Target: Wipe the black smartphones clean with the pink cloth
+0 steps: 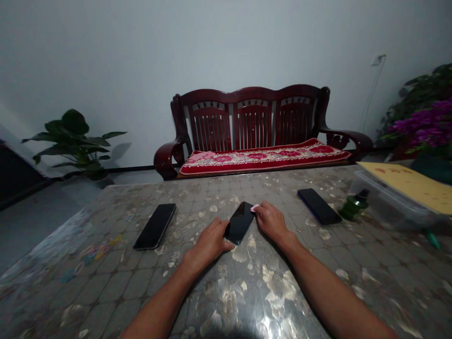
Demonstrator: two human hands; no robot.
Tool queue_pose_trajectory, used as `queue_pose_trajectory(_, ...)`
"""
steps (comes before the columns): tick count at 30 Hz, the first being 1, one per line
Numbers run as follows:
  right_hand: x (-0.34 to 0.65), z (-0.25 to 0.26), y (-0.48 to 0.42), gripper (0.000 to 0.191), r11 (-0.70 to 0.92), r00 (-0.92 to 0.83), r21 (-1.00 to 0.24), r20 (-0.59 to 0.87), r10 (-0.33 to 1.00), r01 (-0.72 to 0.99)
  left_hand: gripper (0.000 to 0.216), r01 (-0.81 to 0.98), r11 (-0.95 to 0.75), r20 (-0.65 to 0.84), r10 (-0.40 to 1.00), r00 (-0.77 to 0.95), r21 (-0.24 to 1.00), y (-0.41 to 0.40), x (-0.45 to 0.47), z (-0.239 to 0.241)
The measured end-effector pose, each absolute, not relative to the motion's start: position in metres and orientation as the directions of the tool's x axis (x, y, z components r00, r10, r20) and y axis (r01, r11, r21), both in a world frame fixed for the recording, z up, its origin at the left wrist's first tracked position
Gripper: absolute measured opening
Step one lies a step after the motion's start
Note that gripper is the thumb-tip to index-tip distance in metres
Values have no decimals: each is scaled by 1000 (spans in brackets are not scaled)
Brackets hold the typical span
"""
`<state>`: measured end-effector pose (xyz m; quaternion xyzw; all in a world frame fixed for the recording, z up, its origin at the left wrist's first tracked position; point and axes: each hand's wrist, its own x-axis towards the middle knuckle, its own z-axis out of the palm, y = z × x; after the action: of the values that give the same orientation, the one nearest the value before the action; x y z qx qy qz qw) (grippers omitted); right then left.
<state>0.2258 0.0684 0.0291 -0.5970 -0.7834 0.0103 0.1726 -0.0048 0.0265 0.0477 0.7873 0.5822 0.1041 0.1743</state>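
A black smartphone (239, 225) lies flat, screen up, on the patterned table cover (197, 301) in front of me. My left hand (213, 238) grips its left edge and near corner, thumb at the bottom and fingers along the side. Pinched in my right hand (270, 218) is a small pale pink piece (254, 208), held against the phone's upper right edge; whether it is cloth or paper I cannot tell. Another black phone (155, 227) rests to the left, and a third phone (318, 206) in a dark blue case lies to the right.
A green bottle (354, 205) with a black top stands beside a clear plastic box (384, 202) with a yellow sheet (409, 181) on it. Colourful rubber bands (95, 253) lie at left. Behind the table are a wooden bench (252, 117) and a potted plant (79, 141).
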Motion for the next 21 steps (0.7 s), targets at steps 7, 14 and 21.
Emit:
queue_pose_trajectory(7,220,31,59,28,474,-421,-272,233,877,837,35,863,-307,-23,939,345,401,30,-4,45)
queue_pose_trajectory(14,234,29,67,31,440,-378,-250,261,888,862,46,874,-320,-1,939,344,366,28,-1,41)
queue_pose_trajectory(21,231,34,62,33,573,-539,-310,196,819,758,46,880,-359,-10,925,381,310,29,0,41)
